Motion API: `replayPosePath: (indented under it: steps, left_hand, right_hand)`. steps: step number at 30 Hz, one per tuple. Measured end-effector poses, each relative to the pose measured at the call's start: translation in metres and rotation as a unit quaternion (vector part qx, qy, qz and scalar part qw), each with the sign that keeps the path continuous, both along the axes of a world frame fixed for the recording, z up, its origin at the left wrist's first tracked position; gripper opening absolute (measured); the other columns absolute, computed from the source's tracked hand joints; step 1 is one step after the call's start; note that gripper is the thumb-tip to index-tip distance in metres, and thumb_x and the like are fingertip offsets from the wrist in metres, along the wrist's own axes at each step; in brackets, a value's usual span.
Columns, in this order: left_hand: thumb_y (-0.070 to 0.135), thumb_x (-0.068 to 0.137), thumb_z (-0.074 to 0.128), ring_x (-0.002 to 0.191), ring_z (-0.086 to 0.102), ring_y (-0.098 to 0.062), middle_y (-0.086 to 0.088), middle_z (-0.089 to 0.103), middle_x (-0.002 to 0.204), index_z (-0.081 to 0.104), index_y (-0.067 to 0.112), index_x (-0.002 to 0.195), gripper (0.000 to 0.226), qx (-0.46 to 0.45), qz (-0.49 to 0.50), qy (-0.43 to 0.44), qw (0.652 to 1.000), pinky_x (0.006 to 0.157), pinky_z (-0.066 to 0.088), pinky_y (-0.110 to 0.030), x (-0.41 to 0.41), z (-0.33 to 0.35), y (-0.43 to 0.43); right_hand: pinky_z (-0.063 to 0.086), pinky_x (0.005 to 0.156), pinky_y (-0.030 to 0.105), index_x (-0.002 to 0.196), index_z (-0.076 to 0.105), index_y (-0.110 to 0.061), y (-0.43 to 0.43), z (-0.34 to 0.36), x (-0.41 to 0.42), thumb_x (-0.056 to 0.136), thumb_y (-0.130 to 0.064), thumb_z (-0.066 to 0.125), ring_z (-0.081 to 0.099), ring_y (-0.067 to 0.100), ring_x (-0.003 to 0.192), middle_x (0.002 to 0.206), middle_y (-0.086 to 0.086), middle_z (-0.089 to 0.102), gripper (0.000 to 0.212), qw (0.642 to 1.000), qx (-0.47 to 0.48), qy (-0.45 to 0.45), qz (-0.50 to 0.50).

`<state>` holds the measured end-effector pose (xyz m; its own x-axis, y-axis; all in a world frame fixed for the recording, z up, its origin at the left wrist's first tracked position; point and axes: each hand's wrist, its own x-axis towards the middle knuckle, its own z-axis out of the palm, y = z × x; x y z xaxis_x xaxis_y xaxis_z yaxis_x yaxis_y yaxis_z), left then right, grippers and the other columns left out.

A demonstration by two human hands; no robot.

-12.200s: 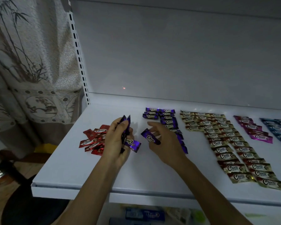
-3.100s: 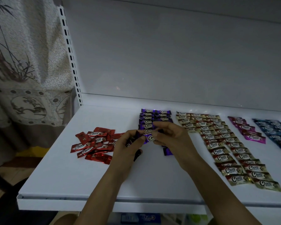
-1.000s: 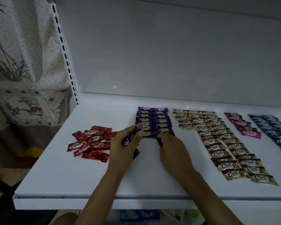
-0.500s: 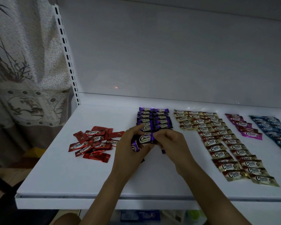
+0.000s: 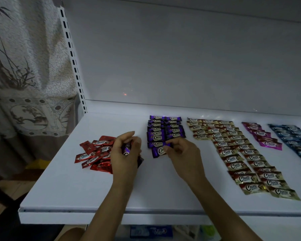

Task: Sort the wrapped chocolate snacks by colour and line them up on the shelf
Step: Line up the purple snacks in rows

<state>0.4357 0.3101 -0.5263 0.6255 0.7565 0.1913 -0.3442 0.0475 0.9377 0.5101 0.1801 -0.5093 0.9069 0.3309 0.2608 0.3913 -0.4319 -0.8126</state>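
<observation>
On the white shelf (image 5: 76,193) purple snacks (image 5: 156,131) lie in two columns at the middle. My left hand (image 5: 125,153) grips a small bunch of purple snacks (image 5: 126,149) just left of those columns. My right hand (image 5: 182,152) has its fingertips on the nearest purple snack (image 5: 157,152) at the front of the left column. A loose heap of red snacks (image 5: 96,153) lies left of my left hand, partly hidden by it.
Gold snacks (image 5: 233,153) run in long columns to the right, then a short pink column (image 5: 264,138) and blue snacks (image 5: 292,136) at the right edge. A slotted upright (image 5: 73,61) and a patterned curtain (image 5: 24,66) stand at the left.
My hands have drawn apart. The right hand has laid a purple snack down at the front of the left column, and the left hand has moved left with its bunch.
</observation>
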Motion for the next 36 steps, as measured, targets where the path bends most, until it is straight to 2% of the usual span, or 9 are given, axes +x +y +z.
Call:
replayPosePath:
  steps: [5, 9, 11, 17, 19, 22, 24, 29, 36]
  left_hand:
    - [0.011, 0.089, 0.063, 0.062, 0.057, -0.012, -0.007, 0.062, 0.087, 0.065, 0.021, 0.100, 0.015, -0.013, -0.015, -0.003, 1.000, 0.059, 0.048, -0.028, -0.001, 0.001, -0.001]
    - [0.010, 0.090, 0.061, 0.058, 0.054, -0.011, -0.007, 0.061, 0.080, 0.065, 0.019, 0.099, 0.013, -0.136, -0.025, -0.029, 0.990, 0.058, 0.049, -0.024, -0.001, 0.001, 0.006]
    - [0.014, 0.092, 0.059, 0.058, 0.052, -0.011, -0.001, 0.059, 0.069, 0.064, 0.017, 0.096, 0.008, -0.198, -0.042, -0.040, 0.978, 0.057, 0.048, -0.024, -0.002, 0.002, 0.009]
    - [0.019, 0.077, 0.065, 0.052, 0.053, -0.006, 0.001, 0.055, 0.066, 0.057, 0.016, 0.076, 0.009, -0.357, -0.145, -0.111, 0.916, 0.048, 0.047, -0.017, -0.002, 0.012, 0.007]
    - [0.018, 0.076, 0.066, 0.055, 0.054, -0.007, 0.000, 0.055, 0.069, 0.057, 0.014, 0.082, 0.012, -0.417, -0.179, -0.133, 0.881, 0.050, 0.049, -0.017, -0.002, 0.015, 0.005]
    - [0.015, 0.077, 0.063, 0.064, 0.058, -0.011, 0.000, 0.058, 0.074, 0.059, 0.014, 0.095, 0.018, -0.451, -0.208, -0.153, 0.854, 0.060, 0.054, -0.023, -0.001, 0.020, -0.003]
    - [0.014, 0.080, 0.057, 0.071, 0.060, -0.013, -0.002, 0.062, 0.078, 0.063, 0.015, 0.101, 0.022, -0.450, -0.222, -0.154, 0.851, 0.063, 0.056, -0.026, 0.000, 0.023, -0.011]
    - [0.009, 0.093, 0.034, 0.095, 0.064, -0.020, -0.005, 0.068, 0.094, 0.062, 0.012, 0.108, 0.031, -0.407, -0.227, -0.135, 0.874, 0.093, 0.049, -0.035, -0.004, 0.022, -0.028]
    - [-0.004, 0.092, 0.039, 0.094, 0.068, -0.018, -0.005, 0.068, 0.110, 0.050, 0.015, 0.123, 0.038, -0.421, -0.177, -0.093, 0.885, 0.076, 0.055, -0.031, -0.012, 0.017, -0.034]
  right_hand:
    - [0.031, 0.087, 0.031, 0.116, 0.061, -0.025, 0.007, -0.008, -0.001, 0.089, -0.045, 0.055, 0.052, 0.016, 0.107, 0.108, -0.005, 0.061, 0.034, 0.932, -0.285, -0.219, -0.039]
    - [0.049, 0.079, 0.031, 0.101, 0.071, -0.013, 0.001, -0.013, -0.010, 0.078, -0.021, 0.074, 0.064, 0.023, 0.090, 0.097, 0.003, 0.068, 0.025, 0.910, -0.252, -0.326, 0.039]
    - [0.051, 0.080, 0.031, 0.097, 0.073, -0.015, -0.001, -0.019, -0.018, 0.080, -0.025, 0.067, 0.066, 0.017, 0.084, 0.094, 0.000, 0.071, 0.021, 0.898, -0.252, -0.349, 0.090]
    - [0.037, 0.103, 0.032, 0.119, 0.064, -0.008, -0.002, -0.016, -0.015, 0.094, -0.022, 0.053, 0.060, 0.021, 0.111, 0.123, 0.006, 0.063, 0.030, 0.918, -0.256, -0.283, 0.111]
    - [0.047, 0.094, 0.033, 0.110, 0.068, -0.009, -0.004, -0.013, -0.019, 0.091, -0.021, 0.056, 0.065, 0.019, 0.099, 0.109, 0.005, 0.069, 0.026, 0.945, -0.161, -0.265, 0.101]
    - [0.047, 0.072, 0.013, 0.106, 0.063, -0.032, -0.003, -0.001, -0.039, 0.084, -0.054, 0.057, 0.060, 0.001, 0.084, 0.092, -0.017, 0.066, 0.032, 0.984, 0.011, -0.119, 0.133]
    - [0.045, 0.067, 0.013, 0.106, 0.061, -0.037, 0.002, 0.000, -0.049, 0.075, -0.061, 0.062, 0.058, 0.001, 0.081, 0.089, -0.020, 0.062, 0.040, 0.986, 0.023, -0.075, 0.149]
    - [0.044, 0.067, 0.007, 0.101, 0.063, -0.031, 0.004, -0.001, -0.052, 0.087, -0.017, 0.065, 0.059, -0.002, 0.084, 0.093, -0.018, 0.063, 0.020, 0.990, 0.073, -0.023, 0.122]
    - [0.050, 0.052, 0.020, 0.094, 0.070, -0.021, -0.008, 0.004, -0.052, 0.090, -0.014, 0.059, 0.068, 0.015, 0.067, 0.083, 0.000, 0.074, 0.013, 0.937, 0.266, 0.206, 0.091]
